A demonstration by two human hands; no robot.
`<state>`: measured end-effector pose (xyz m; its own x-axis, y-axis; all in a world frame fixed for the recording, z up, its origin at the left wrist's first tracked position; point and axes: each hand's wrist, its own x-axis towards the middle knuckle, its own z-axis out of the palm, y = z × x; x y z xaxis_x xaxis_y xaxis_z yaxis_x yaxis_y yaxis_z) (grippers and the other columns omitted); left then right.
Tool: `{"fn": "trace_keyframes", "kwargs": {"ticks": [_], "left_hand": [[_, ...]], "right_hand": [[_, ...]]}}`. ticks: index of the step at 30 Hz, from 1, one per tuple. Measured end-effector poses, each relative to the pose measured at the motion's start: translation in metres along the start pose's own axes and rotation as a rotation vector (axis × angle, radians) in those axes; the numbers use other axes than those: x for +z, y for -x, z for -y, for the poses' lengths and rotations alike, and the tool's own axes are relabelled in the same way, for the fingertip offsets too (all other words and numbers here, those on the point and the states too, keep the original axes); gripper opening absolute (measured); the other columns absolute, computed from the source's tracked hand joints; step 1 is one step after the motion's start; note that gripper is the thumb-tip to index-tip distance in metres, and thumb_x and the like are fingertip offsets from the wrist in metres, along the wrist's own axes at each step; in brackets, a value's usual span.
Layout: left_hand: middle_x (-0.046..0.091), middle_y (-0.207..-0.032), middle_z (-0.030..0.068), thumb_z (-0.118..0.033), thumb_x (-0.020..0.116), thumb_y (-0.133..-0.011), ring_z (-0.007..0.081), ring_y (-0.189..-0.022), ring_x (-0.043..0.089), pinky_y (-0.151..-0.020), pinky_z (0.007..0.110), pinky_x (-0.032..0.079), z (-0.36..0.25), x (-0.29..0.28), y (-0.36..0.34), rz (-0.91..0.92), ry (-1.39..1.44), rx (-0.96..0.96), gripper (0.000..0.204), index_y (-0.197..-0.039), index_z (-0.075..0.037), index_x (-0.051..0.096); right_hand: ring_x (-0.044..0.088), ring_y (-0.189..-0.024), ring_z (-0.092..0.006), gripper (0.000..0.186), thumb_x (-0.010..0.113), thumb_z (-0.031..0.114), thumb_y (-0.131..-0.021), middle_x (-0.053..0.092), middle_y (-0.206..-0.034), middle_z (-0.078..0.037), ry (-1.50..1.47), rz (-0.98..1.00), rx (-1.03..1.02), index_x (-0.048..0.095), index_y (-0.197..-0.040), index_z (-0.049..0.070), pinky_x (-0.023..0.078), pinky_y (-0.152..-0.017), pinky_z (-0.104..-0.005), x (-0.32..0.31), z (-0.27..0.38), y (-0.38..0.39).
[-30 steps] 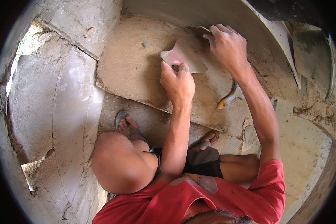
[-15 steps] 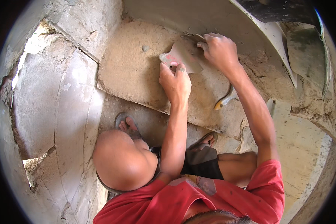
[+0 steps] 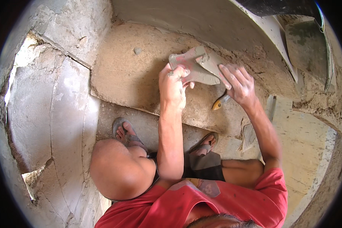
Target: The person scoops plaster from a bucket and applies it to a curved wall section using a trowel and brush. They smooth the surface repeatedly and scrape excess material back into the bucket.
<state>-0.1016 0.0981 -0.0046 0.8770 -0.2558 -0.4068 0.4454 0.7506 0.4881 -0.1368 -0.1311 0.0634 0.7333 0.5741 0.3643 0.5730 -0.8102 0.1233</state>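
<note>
My left hand [image 3: 171,90] is closed on the near-left edge of a thin flat grey plate [image 3: 197,76] with pink-red smears and wet mortar on it. My right hand [image 3: 238,84] grips a second, smaller flat grey scraper [image 3: 213,64]. Its edge lies against the face of the plate, and a little mortar shows along it. Both pieces are held up over the rough tan slab. Grey mortar coats the fingers of my left hand. Just below my right hand, a tool with a yellow-tipped handle [image 3: 217,104] rests on the slab, partly hidden.
The tan slab [image 3: 121,76] ends in a step above my sandalled feet. A smooth grey plastered wall [image 3: 171,19] curves behind it. A small grey lump [image 3: 137,50] lies on the slab. Cracked grey panels [image 3: 34,110] stand at left, a pale board [image 3: 304,152] at right.
My right hand has come down and nearer, bringing the scraper against the plate. My left hand has tilted the plate. The view has shifted slightly.
</note>
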Motion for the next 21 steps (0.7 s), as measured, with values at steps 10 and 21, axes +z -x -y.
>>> {"fn": "trace_keyframes", "kwargs": {"ticks": [10,21], "left_hand": [[0.066,-0.101,0.0057,-0.004,0.06,-0.091,0.0174,-0.084,0.065,-0.059,0.033,0.05,0.001,0.002,-0.003,0.016,-0.008,0.112,0.024,-0.114,-0.003,0.068],[0.061,-0.091,0.0013,0.001,0.057,-0.095,0.0094,-0.07,0.056,-0.057,0.029,0.051,0.053,0.017,-0.006,-0.044,-0.382,0.292,0.018,-0.112,-0.002,0.063]], "right_hand": [[0.072,-0.09,-0.0282,0.054,0.08,-0.001,-0.07,0.076,-0.11,-0.011,0.076,-0.079,0.07,0.074,-0.124,0.002,0.063,-0.073,-0.0391,0.002,-0.026,0.05],[0.067,-0.085,-0.0272,0.029,0.073,-0.002,-0.077,0.069,-0.094,-0.008,0.136,0.117,0.194,0.072,-0.105,0.003,0.062,-0.063,-0.0358,-0.019,0.015,0.012]]}}
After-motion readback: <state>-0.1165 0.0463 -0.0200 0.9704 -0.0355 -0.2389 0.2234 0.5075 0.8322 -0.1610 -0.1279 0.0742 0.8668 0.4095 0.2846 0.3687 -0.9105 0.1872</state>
